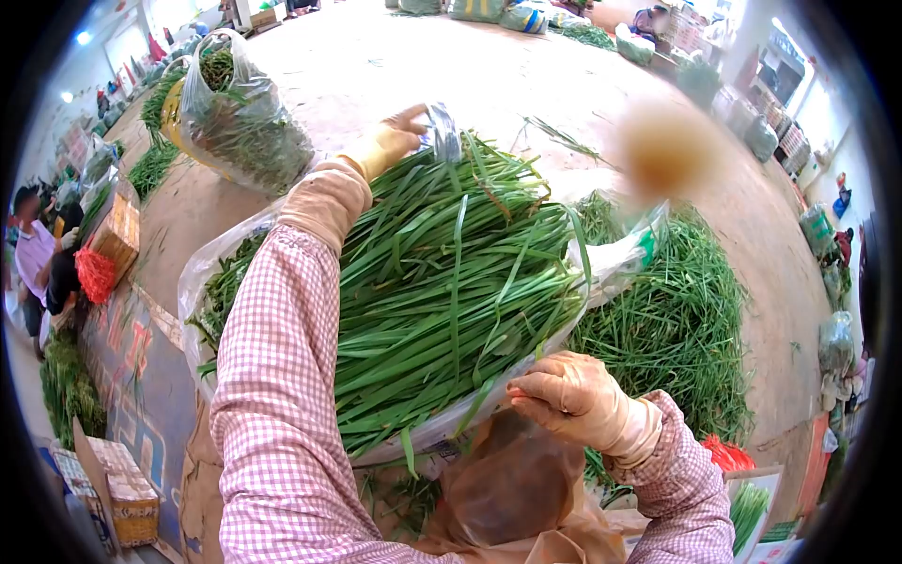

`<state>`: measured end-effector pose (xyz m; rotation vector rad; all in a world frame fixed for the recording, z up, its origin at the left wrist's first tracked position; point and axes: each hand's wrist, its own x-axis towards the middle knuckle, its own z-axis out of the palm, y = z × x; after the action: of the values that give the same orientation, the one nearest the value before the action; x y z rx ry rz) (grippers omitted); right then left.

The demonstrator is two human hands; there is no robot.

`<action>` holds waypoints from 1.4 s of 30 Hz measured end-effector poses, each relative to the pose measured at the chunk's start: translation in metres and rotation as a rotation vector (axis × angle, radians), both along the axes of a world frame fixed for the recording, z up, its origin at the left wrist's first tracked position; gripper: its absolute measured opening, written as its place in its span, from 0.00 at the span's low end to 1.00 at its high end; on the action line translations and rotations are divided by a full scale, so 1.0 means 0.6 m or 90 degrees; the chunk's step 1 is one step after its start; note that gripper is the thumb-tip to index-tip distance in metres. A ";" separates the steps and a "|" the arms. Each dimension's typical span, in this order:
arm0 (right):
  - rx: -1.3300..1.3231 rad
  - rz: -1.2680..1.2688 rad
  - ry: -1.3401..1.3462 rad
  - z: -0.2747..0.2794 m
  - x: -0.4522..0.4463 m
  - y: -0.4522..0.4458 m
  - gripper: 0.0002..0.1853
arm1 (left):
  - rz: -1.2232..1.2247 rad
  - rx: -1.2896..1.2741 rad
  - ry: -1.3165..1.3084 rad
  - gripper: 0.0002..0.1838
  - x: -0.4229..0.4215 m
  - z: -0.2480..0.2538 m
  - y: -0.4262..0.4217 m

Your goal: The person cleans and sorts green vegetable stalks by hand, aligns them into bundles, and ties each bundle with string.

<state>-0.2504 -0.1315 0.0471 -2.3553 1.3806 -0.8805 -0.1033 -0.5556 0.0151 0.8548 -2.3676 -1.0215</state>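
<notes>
A clear plastic bag (194, 282) lies wide open in front of me, heaped with long green leafy stalks (451, 282) that look like garlic chives. My left hand (390, 143), in a pale glove, reaches over the heap to its far side. Its fingers are closed at a bunched, shiny piece of the bag's rim (443, 132). At the near right edge of the bag is my right hand (573, 399), also gloved, with curled fingers pressed together. Whatever is between those fingers is hidden. A loose pile of thin green stalks (667, 320) lies right of the bag.
Back left stands a filled clear bag (244, 122) with handles. Cardboard boxes (132, 493) and red ties (95, 274) are at the left, more red ties (726, 455) at the right. A person (38, 249) is at far left. Full sacks (477, 9) line the back.
</notes>
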 end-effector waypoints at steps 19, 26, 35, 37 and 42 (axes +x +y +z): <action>0.079 -0.103 -0.013 -0.023 -0.059 0.033 0.07 | 0.708 0.699 0.569 0.29 0.056 0.032 0.014; 0.125 -0.163 -0.016 -0.034 -0.102 0.077 0.09 | 0.773 0.446 0.436 0.13 0.312 0.005 -0.127; 0.100 -0.123 -0.059 -0.049 -0.079 0.058 0.08 | 0.139 0.021 -0.016 0.21 0.089 0.109 0.119; 0.094 -0.114 -0.049 -0.046 -0.070 0.052 0.07 | 0.117 -0.079 -0.286 0.46 0.003 0.111 0.171; 0.090 -0.128 -0.060 -0.047 -0.067 0.059 0.07 | 0.010 0.016 -0.363 0.51 -0.040 0.099 0.128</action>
<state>-0.2903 -0.0962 0.0188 -2.0717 1.6052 -0.9008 -0.1275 -0.4787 0.0743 1.3144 -2.8006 -0.8861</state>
